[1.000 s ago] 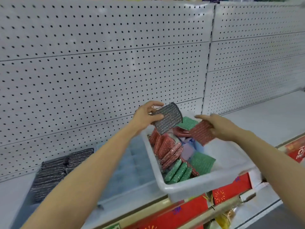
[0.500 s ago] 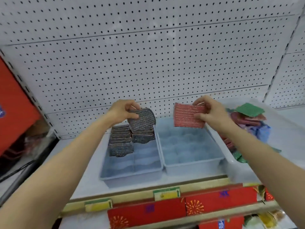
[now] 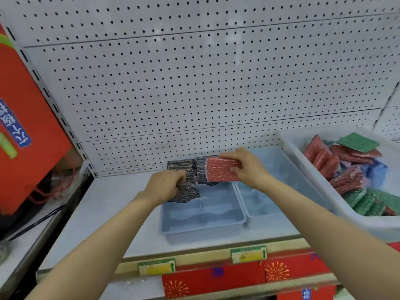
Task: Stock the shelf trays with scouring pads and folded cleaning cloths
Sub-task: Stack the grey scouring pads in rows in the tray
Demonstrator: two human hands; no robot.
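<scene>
Gripping a grey scouring pad (image 3: 186, 191), the left hand (image 3: 164, 187) presses it down into the left column of the left blue tray (image 3: 203, 221), fingers curled over the pad's top edge, just in front of the row of grey pads (image 3: 181, 166) already standing at the tray's back. The right hand (image 3: 249, 167) pinches a red scouring pad (image 3: 220, 168) between thumb and fingers, holding it flat-faced toward the camera above the back of the tray's right column, where it overlaps a second row of grey pads (image 3: 201, 169). The front slots of this tray show bare wavy dividers. Just beside it on the right sits a second blue tray (image 3: 281, 204), and further right a white plastic bin (image 3: 307, 169) holds a loose heap of red pads (image 3: 324, 156), green pads (image 3: 365, 202) and a blue cloth (image 3: 376, 172). All three rest on a white shelf (image 3: 104, 208) backed by white pegboard (image 3: 194, 83), with yellow price tags (image 3: 249, 254) along the front edge.
</scene>
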